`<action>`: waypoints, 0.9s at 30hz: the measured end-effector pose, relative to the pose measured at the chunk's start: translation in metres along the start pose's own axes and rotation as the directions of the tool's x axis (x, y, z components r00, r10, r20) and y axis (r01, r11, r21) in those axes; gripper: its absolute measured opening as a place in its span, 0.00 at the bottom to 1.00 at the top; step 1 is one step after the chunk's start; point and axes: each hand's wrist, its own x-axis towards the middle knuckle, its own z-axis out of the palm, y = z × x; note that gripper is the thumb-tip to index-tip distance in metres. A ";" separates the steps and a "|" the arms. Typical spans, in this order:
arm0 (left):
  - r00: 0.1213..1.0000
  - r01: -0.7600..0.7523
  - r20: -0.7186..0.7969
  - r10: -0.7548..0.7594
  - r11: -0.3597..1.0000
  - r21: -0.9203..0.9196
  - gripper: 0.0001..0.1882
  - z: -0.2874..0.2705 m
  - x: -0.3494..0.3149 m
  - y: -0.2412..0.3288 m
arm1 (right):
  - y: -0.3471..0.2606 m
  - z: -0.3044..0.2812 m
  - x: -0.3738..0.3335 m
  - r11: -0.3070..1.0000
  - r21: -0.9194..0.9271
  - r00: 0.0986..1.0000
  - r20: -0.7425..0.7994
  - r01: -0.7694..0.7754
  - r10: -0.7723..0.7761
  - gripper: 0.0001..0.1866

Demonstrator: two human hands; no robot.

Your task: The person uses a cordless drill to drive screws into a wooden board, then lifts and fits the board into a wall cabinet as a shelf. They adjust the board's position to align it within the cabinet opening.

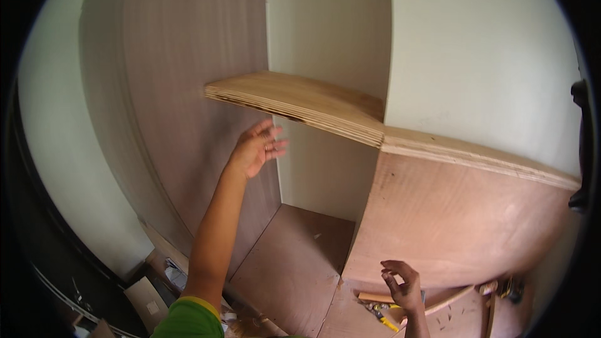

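My left hand (255,147) is raised with its fingers spread, just below the front edge of a plywood shelf board (307,95). It appears empty and apart from the board. The board, its layered edge facing me, spans the recess between a brown wood-grain panel (188,75) and a pale upright panel (469,50). Lower right, my right hand (405,288) hovers before a reddish plywood panel (451,213). Its fingers are bent with a gap to the thumb, and nothing shows between them. Beneath it lie pliers with yellow handles (387,320).
A plywood ledge (482,156) continues right from the shelf. Below are the recess's plywood base (294,256), wood strips (452,300) and a yellow-and-black power tool (514,289) at far right. A cardboard piece (145,303) and scraps lie lower left.
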 end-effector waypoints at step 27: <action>0.692 -0.158 0.412 0.593 -0.432 0.888 0.23 -0.104 0.053 0.063 | -0.093 0.035 0.244 0.234 -0.966 0.692 -0.096 0.109 -0.715 0.29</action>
